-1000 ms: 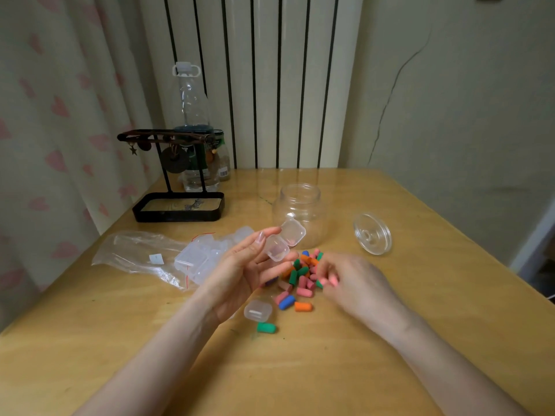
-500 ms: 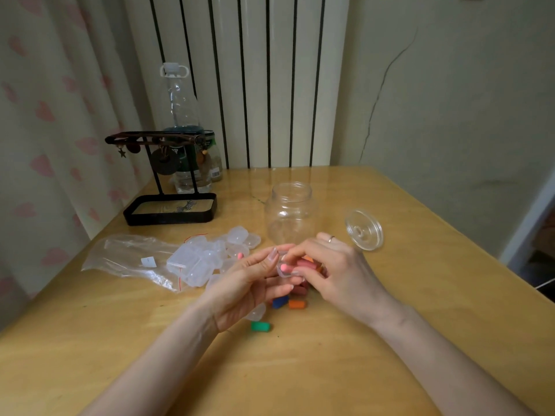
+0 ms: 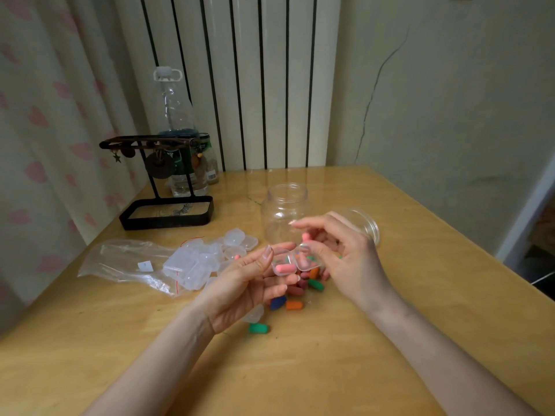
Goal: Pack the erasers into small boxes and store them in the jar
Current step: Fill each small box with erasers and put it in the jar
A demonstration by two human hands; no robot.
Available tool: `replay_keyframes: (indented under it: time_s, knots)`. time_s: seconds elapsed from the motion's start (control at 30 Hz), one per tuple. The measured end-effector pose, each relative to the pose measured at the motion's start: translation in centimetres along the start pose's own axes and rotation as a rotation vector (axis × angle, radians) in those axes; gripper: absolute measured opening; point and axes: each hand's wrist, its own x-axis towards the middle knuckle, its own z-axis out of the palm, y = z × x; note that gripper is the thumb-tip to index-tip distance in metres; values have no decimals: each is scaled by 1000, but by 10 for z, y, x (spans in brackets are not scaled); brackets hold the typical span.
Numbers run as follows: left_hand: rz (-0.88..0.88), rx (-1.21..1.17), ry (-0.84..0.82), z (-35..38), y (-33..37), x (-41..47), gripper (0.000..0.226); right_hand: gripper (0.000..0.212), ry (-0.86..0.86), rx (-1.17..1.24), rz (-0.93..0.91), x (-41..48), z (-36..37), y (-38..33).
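- L hand [image 3: 252, 283] is palm-up above the table [image 3: 450, 265]. Thumb and fingertips pinch the small box [image 3: 282, 264] by its base, and the hinged lid is swung open toward the R side.
- Pink eraser [image 3: 285, 268] lies flat inside the box. Its long axis runs approx. left-right across the view, w/ the left end a touch lower. Both ends look rounded, so can't tell head from tail.
- R hand [image 3: 345, 253] sits just beside the open lid, fingers curled. Index and thumb seem to pinch a second pink eraser [image 3: 305, 236] — blurry, not certain.
- Step in hand, I'd judge, is filling this box. To do it well:
  - keep the box level in the L fingers;
  - bring the next piece in parallel to the first so both lie side by side, not on end;
  - otherwise the lid prob. won't snap shut.
- Loose erasers [image 3: 300, 291] are piled on the table below and between the hands; one green eraser [image 3: 258, 328] lies apart, nearer the camera.
- Jar [image 3: 285, 211] stands upright and open behind the hands — nothing seen inside. Jar lid [image 3: 368, 226] is partly hidden behind the R hand.
- Spare boxes [image 3: 195, 265] are heaped to the left, by a plastic bag [image 3: 129, 259].
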Motion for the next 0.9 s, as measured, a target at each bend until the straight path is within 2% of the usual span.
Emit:
replay_keyframes:
  time_s: [0.07,0.13,0.2,0.27,0.37,0.43,0.53,0.6,0.7,0.8,0.9]
  knots:
    - [0,0,-13,1,0,-1,69,20,47,57,30,-1,2,-1]
    - [3,5,-26,4,0,-1,60,14,91,70,80,-1,5,0]
    - [1,15,-6,7,1,-3,45,14,76,45,100,-2,8,1]
    - [-4,24,-6,10,2,-3,42,15,32,49,90,-3,10,2]
    - [-4,18,-21,11,2,-4,42,16,9,-28,9,-4,13,4]
    - [0,-10,1,11,2,-3,42,15,59,-155,-28,-5,15,4]
    - [6,-55,27,8,2,-2,49,2,111,-295,-130,-5,18,2]
    - [6,-59,10,6,1,-2,59,11,94,-338,-177,-4,19,4]
    - [10,-66,28,3,0,-2,60,20,41,-407,-177,-3,18,5]
    - [53,-76,149,5,1,-1,58,34,121,-243,-108,0,11,1]
    - [143,-13,360,1,4,1,36,24,245,-119,79,4,-3,14]
